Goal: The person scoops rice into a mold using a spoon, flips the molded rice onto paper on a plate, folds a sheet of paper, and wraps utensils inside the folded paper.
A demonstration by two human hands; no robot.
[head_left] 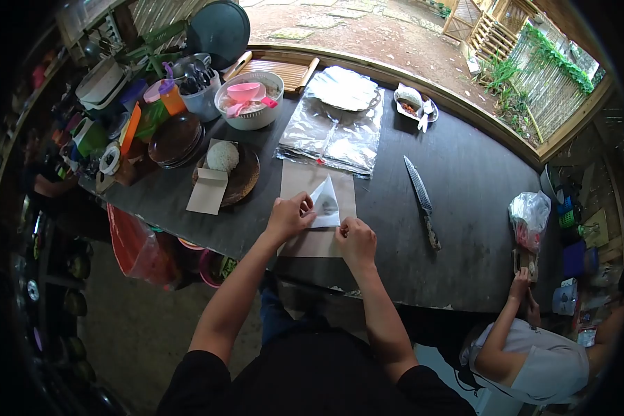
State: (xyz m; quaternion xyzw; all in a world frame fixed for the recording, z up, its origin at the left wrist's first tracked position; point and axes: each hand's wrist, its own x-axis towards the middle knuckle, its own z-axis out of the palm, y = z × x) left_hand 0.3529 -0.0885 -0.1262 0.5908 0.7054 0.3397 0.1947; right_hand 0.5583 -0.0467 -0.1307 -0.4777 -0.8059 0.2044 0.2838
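A white folded paper triangle stands on a sheet of brown paper in front of me. My left hand touches its left side with bent fingers. My right hand is closed at its lower right corner, fingers pressed together. Just beyond lies a stack of clear plastic sheets with white round pieces on top. To the left, a mound of rice and a brown card rest on a brown plate.
A knife lies right of the paper. Farther off are a small dish, a white bowl with pink scoops and a wooden tray. Stacked plates stand left. Another person works at the right near a plastic bag.
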